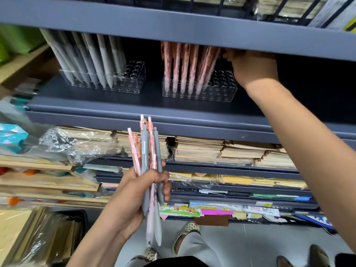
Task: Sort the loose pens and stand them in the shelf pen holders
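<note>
Closest to the lens, the left hand (134, 193) has its fingers curled round a mixed bundle of loose pens (149, 151), pink and grey together, held upright in front of the shelving with their tips pointing down toward the floor (260, 243). Higher up, on the dark shelf (115, 105), stand 2 clear pen holders. The left holder (135, 74) carries grey pens (92, 60) leaning leftward; the right holder (223, 87) carries pink pens (183, 64), with its right-hand holes unfilled. The right hand (254, 68) reaches in just beside the tops of the pink pens; its fingers are partly hidden behind the lip of the shelf above, so I cannot tell whether they pinch anything. Stacks of notebooks (200, 149) fill the shelf below.
</note>
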A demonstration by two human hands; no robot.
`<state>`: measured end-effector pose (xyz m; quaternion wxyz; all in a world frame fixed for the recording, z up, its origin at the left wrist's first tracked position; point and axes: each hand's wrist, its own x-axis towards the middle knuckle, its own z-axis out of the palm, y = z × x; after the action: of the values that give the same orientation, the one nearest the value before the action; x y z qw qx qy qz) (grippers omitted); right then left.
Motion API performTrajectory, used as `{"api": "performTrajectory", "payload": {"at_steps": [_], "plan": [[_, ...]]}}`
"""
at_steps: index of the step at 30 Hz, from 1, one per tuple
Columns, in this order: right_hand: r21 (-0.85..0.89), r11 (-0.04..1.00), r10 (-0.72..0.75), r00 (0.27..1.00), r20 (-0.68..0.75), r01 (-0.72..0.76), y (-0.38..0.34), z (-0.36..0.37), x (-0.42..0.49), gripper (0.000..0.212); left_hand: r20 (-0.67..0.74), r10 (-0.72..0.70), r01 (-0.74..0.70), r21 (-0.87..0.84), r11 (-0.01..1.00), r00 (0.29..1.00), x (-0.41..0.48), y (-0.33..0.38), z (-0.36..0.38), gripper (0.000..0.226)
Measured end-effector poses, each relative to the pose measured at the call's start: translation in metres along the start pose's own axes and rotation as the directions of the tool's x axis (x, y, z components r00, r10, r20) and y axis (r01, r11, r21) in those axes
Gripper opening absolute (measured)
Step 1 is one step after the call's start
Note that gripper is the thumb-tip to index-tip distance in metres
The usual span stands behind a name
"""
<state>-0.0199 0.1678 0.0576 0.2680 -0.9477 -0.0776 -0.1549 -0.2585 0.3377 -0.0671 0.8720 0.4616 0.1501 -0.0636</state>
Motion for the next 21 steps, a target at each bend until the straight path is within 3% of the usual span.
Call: {"api": "performTrajectory", "payload": {"at_steps": [15,19,21], "plan": [[-0.026,0.999,-0.027,1.0,0.005,0.027,-0.007,-0.003,-0.006,0.032,0.022,-0.007,0.006,0.029,1.0,1.0,-0.003,-0.005,0.008,0.054],[-0.015,1.0,-0.024,1.0,0.012,0.024,-0.007,-0.006,-0.008,0.036,0.036,0.003,-0.004,0.044,0.999,0.999,-0.002,-0.003,0.009,0.042],[0.107,0.993,-0.05,0.998,-0.037,0.054,-0.004,-0.011,-0.023,0.034,0.037,0.019,-0.021,0.053,0.998,0.999,-0.001,-0.001,0.009,0.033]]}}
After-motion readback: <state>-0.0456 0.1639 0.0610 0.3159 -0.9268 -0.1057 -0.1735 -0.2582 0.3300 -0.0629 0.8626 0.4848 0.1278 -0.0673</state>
